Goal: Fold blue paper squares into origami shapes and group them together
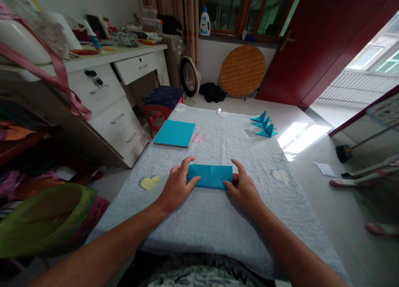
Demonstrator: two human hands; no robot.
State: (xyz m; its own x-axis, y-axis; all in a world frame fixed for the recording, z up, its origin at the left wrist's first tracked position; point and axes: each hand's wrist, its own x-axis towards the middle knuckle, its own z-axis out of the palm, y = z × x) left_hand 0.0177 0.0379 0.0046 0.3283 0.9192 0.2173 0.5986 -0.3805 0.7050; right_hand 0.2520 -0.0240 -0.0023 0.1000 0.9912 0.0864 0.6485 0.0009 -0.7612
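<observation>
A folded sheet of blue paper (pixel 211 176), a long rectangle with faint creases, is held level between my two hands just over the cloth-covered table. My left hand (pixel 181 181) grips its left end, thumb on the near face and fingers behind. At the right end my right hand (pixel 245 186) pinches it the same way, with the index finger lifted off the paper. Beyond my left hand lies a flat stack of square blue paper (pixel 175 133). Several folded blue paper figures (pixel 264 125) with pointed tips stand in a row at the table's far right.
A pale cloth (pixel 224 224) with heart and cloud shapes covers the table. On the left are a white drawer desk (pixel 116 116), a stool (pixel 163 98) and a green-lined bin (pixel 46 216). A round wooden tabletop (pixel 243 70) leans against the far wall beside a red door (pixel 299 42).
</observation>
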